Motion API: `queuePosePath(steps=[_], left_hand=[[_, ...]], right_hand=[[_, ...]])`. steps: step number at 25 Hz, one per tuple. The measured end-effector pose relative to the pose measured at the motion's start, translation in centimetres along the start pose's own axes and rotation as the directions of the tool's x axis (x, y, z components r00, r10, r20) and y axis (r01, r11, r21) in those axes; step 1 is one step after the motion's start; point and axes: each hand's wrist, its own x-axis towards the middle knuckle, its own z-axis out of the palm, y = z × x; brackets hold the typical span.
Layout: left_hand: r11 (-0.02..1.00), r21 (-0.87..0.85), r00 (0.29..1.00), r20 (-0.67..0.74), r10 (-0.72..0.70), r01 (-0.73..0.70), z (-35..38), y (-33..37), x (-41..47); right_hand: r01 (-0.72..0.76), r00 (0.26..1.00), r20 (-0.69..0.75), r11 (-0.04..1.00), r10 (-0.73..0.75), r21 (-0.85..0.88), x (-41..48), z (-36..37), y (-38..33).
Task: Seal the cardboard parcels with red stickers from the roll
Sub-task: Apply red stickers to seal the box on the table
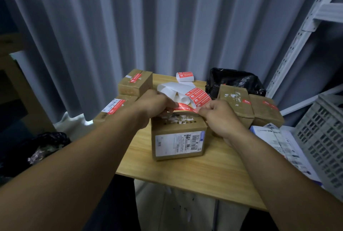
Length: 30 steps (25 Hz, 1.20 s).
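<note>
A cardboard parcel with a white shipping label stands in the middle of the wooden table. Just above its top, a red sticker is stretched between my left hand and my right hand, each pinching one end. Behind it lies a loose backing strip with more red stickers. The sticker roll sits at the table's far edge.
Two stickered parcels sit at the left, two more at the right. A black bag is behind them. A grey crate, papers and metal shelving stand right.
</note>
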Motion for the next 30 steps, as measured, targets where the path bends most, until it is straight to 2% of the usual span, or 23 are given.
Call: queuePosePath(steps=[5, 9, 14, 20, 27, 30], left_hand=[[0.993, 0.098, 0.995, 0.074, 0.065, -0.072, -0.6, 0.8, 0.3], [0.985, 0.168, 0.999, 0.049, 0.013, -0.021, -1.8, 0.5, -0.6], [0.991, 0.132, 0.999, 0.031, 0.008, -0.012, -1.9, 0.0, -1.4], [0.988, 0.150, 1.000, 0.004, -0.024, 0.023, -1.6, -0.4, -1.2], [0.983, 0.156, 0.993, 0.042, -0.109, 0.101, -1.3, -0.7, -1.2], [0.975, 0.205, 0.994, 0.046, -0.099, 0.088, -1.1, -0.6, -1.2]], right_hand=[[-0.059, 0.990, -0.118, 0.992, 0.072, 0.114, 0.2, 0.5, 0.5], [-0.069, 0.990, -0.111, 0.984, 0.088, 0.162, 0.2, 1.3, 0.4], [-0.046, 0.993, -0.101, 0.981, 0.066, 0.187, -0.2, 1.6, 0.4], [-0.053, 0.993, -0.095, 0.991, 0.065, 0.125, -0.7, 1.6, 0.4], [-0.037, 0.992, -0.122, 0.999, 0.041, 0.032, -0.6, 2.1, 0.6], [-0.045, 0.989, -0.137, 0.999, 0.045, 0.007, -0.6, 2.3, 0.7]])
